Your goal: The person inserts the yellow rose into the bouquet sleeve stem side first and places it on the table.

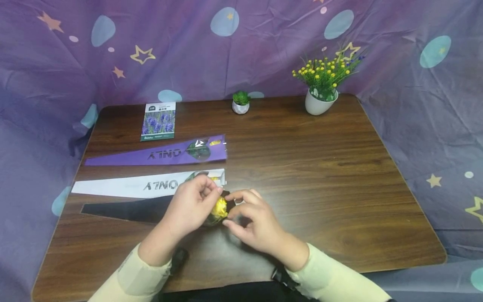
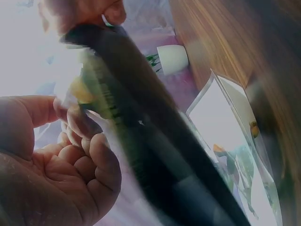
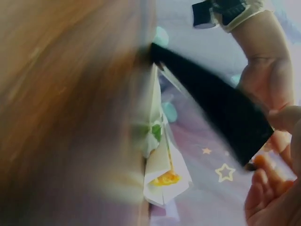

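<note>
A black flower sleeve [image 1: 132, 210] with a clear front holds a yellow flower [image 1: 220, 207] at its wide end. Its narrow end points left. My left hand [image 1: 190, 205] pinches the clear film near the flower with thumb and forefinger. On the other side of the opening, my right hand [image 1: 258, 222] grips the rim with curled fingers. The left wrist view has the black sleeve [image 2: 155, 127] tilted up off the table, blurred. Seen from the right wrist, the sleeve's dark back [image 3: 216, 103] slopes from the table toward both hands.
Beyond the black sleeve lie a white sleeve [image 1: 113, 184] and a purple sleeve [image 1: 124, 156], both marked ONLY, with yellow flowers inside. A seed packet [image 1: 158, 121], a small succulent pot [image 1: 240, 107] and a white pot of yellow flowers [image 1: 320, 102] stand or lie along the wooden table's [image 1: 320, 180] back.
</note>
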The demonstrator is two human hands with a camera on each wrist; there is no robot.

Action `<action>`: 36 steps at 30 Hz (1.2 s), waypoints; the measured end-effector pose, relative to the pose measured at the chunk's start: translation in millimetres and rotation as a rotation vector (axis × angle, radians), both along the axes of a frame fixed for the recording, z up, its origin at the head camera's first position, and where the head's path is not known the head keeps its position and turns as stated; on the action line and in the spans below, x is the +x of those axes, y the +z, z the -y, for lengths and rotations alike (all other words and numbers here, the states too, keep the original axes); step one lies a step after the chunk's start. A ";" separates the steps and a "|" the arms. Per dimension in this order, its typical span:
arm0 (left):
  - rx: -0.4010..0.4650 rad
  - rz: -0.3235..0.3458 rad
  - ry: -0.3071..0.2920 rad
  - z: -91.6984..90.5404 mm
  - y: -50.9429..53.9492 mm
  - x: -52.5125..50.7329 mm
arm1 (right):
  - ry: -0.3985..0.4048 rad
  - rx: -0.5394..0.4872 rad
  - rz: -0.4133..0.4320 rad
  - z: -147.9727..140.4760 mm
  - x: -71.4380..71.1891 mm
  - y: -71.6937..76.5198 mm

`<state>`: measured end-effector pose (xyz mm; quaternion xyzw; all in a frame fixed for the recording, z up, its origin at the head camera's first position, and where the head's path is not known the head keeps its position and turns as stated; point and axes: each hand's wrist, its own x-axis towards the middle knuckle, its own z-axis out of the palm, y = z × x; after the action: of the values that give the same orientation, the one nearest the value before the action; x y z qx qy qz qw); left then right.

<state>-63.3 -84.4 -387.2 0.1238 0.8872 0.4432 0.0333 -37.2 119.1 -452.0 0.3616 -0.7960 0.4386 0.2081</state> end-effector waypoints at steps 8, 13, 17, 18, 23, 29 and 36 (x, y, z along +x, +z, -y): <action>0.013 -0.036 -0.023 1.0 -4.5 0.7 | -0.007 -0.041 0.127 5.6 1.3 3.1; -0.076 -0.123 -0.150 11.7 -12.1 3.7 | 0.056 -0.095 0.110 6.2 -0.6 1.1; -0.244 -0.059 -0.246 18.7 -17.1 7.4 | 0.072 -0.110 0.095 5.1 -0.1 0.4; -0.285 -0.039 -0.259 19.5 -18.3 7.9 | 0.080 -0.117 0.092 4.7 0.2 0.5; -0.401 0.017 -0.249 23.0 -24.2 7.5 | 0.153 -0.156 0.072 3.2 1.1 0.4; -0.463 -0.047 -0.183 31.4 -30.9 6.8 | 0.115 -0.062 0.154 1.4 4.6 -1.0; -0.575 -0.063 -0.242 39.3 -45.7 9.2 | 0.070 0.128 0.424 -9.0 -2.5 3.5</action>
<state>-54.1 -123.7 -432.9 0.2278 0.9556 0.1629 0.0919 -39.7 128.0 -448.6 0.3010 -0.8352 0.4602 -0.0027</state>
